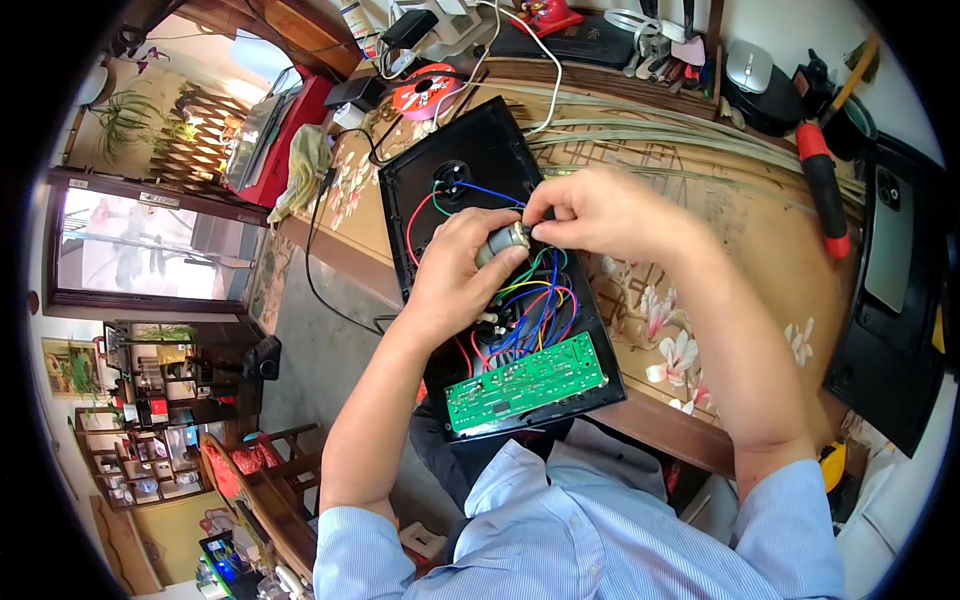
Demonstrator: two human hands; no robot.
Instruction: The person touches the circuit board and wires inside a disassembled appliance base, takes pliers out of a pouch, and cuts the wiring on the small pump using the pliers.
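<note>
My left hand (455,260) is closed round a small grey cylindrical motor (503,240), holding it above an open black plastic housing (418,165). At the motor's end, my right hand (595,212) pinches something small and dark, mostly hidden by the fingertips. Blue, red, green and yellow wires (540,310) run in a tangle beneath both hands. Across the near end of the housing lies a green circuit board (525,385). A round black fitting (453,175) with wires attached sits in the housing's far part.
The housing rests partly on a flower-patterned table (640,310) and juts over its near edge. Long thin strips (640,120) and a red-labelled spool (425,92) lie behind. To the right are a red-and-black tool handle (822,190) and a phone (888,240) on a black panel.
</note>
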